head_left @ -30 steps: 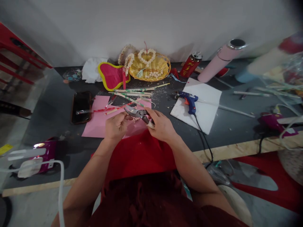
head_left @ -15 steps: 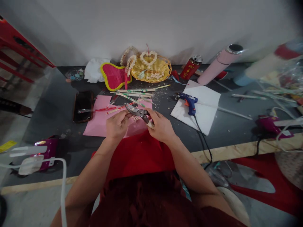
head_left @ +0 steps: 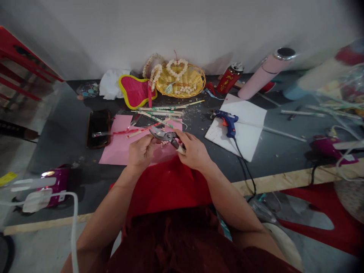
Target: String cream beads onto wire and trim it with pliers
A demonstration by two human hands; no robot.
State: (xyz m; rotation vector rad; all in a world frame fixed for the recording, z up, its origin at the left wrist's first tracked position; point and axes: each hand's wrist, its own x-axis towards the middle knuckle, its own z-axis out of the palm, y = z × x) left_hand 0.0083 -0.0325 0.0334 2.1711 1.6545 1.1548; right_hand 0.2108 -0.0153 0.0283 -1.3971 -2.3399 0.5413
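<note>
My right hand (head_left: 196,151) is closed round the handles of a pair of pruning shears (head_left: 168,136). The blades point left, over the pink paper (head_left: 113,151). My left hand (head_left: 141,152) is pinched just below the blade tips, and whatever lies between its fingers is too small or hidden to make out. Small pale pieces (head_left: 164,143) lie on the paper under the shears. Behind them are several paper-wrapped sticks (head_left: 159,113) and a red-and-clear strip (head_left: 113,132).
A phone (head_left: 98,129) lies to the left. On the right, a blue glue gun (head_left: 227,120) rests on a white board (head_left: 250,142), its cord running over the table edge. Along the wall stand a wicker basket (head_left: 196,81), a red can (head_left: 229,79) and a pink flask (head_left: 264,74).
The view has shifted slightly. Both hands and the shears keep nearly the same pose, and I see no clear change in the grip.
</note>
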